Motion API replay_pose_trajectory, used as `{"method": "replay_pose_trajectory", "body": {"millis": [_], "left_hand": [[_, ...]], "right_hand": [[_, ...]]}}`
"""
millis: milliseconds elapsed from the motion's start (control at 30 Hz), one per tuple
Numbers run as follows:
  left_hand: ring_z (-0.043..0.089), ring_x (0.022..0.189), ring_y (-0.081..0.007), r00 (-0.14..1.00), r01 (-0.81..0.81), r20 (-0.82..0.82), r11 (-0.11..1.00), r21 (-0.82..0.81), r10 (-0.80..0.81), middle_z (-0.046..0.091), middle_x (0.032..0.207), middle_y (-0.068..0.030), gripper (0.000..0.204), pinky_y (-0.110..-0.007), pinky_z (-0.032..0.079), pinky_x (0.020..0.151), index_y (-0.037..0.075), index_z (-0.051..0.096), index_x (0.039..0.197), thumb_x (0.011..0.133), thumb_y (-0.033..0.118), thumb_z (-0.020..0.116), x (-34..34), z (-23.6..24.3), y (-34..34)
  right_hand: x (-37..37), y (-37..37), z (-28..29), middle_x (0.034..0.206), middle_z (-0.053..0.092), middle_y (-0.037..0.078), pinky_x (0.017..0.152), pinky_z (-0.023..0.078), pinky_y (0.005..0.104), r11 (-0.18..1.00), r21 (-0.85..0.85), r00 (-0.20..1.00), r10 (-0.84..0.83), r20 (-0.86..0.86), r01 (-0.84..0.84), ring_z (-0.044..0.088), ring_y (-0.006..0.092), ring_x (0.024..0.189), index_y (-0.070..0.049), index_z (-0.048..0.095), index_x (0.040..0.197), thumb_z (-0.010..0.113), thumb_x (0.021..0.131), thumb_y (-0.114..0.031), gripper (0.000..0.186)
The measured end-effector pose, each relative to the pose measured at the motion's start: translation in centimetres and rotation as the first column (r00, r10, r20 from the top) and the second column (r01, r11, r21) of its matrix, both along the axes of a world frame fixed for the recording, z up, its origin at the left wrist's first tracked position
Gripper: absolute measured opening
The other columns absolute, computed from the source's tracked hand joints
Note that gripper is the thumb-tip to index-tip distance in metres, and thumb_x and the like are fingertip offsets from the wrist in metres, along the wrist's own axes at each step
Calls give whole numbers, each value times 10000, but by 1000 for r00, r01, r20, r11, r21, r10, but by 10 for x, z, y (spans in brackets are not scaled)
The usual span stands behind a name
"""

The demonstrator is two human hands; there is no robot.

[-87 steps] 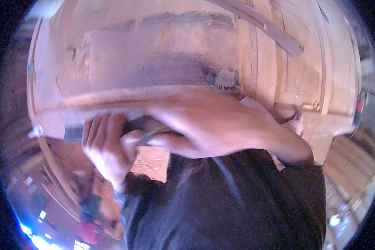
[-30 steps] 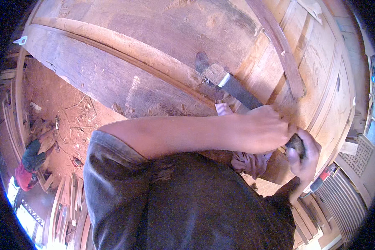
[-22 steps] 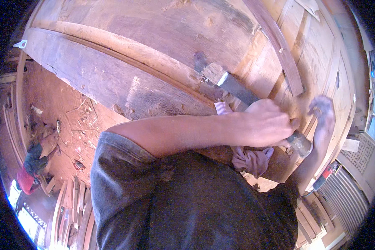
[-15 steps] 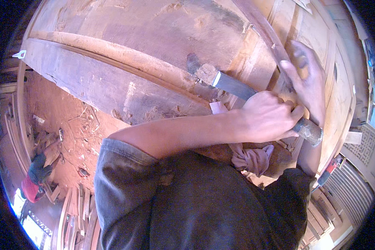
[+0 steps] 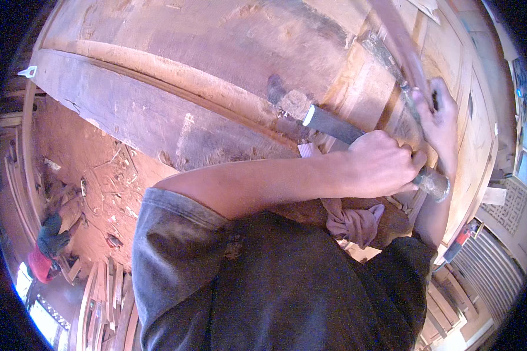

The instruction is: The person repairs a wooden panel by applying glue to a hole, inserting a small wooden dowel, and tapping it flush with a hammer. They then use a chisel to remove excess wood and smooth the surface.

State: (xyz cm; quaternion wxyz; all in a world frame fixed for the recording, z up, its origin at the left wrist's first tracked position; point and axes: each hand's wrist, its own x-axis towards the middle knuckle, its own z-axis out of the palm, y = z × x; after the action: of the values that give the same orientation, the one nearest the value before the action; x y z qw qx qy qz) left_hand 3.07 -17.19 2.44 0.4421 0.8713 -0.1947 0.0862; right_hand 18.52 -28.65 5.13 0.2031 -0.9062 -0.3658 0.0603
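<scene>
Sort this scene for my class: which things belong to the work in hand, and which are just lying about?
In the work:
- Wide chisel, held in the left hand
- Brown wooden strip, gripped near its end by the right hand
- Large wooden surface beneath

Lying about:
- Long wood pieces, lower left
- Grey ridged panel, right

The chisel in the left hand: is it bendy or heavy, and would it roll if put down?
The chisel is probably stiff, as its wide blade looks straight. It may feel heavy, since the blade looks like metal. The handle looks round, but the flat blade would likely stop it rolling.
</scene>
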Motion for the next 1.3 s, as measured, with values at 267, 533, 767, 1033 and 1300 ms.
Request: {"method": "replay_pose_trajectory", "body": {"millis": [267,533,767,1033,1300], "left_hand": [[695,605,-301,1000,-1,29,991,136,-3,671,683,-152,388,-416,546,515,-30,560,1002,876,334,609,6,-11,-3],[693,588,-291,998,-46,59,987,154,37,662,626,-131,438,-411,546,518,-30,572,968,862,391,634,7,-6,-2],[696,618,-309,995,0,-94,979,206,20,662,639,-144,472,-422,546,527,-27,566,980,883,433,617,7,6,2],[665,568,-348,999,-30,-29,986,166,35,627,581,-142,467,-460,527,503,31,558,979,895,490,578,6,-7,-3],[668,590,-346,997,-26,-72,984,177,39,631,601,-149,469,-461,526,521,23,566,960,885,485,595,8,-7,-3]], "right_hand": [[-71,-115,39,795,563,35,485,431,232,704,383,801,-530,-279,599,525,89,586,-55,474,1207,530,982,-207,277],[-197,-144,25,878,565,101,346,390,238,332,494,584,-602,-545,804,485,116,465,-26,444,1252,444,995,-210,316],[-241,-140,-11,833,561,101,411,404,250,190,480,474,-657,-586,857,511,152,514,-11,448,1268,489,978,-243,373],[-239,-112,-5,757,502,71,410,353,250,213,428,459,-623,-633,878,473,145,514,-17,420,1293,505,989,-224,378],[-231,-97,4,737,512,73,398,374,265,175,382,410,-572,-710,907,476,153,472,-30,483,1169,472,1002,-250,276]]}}
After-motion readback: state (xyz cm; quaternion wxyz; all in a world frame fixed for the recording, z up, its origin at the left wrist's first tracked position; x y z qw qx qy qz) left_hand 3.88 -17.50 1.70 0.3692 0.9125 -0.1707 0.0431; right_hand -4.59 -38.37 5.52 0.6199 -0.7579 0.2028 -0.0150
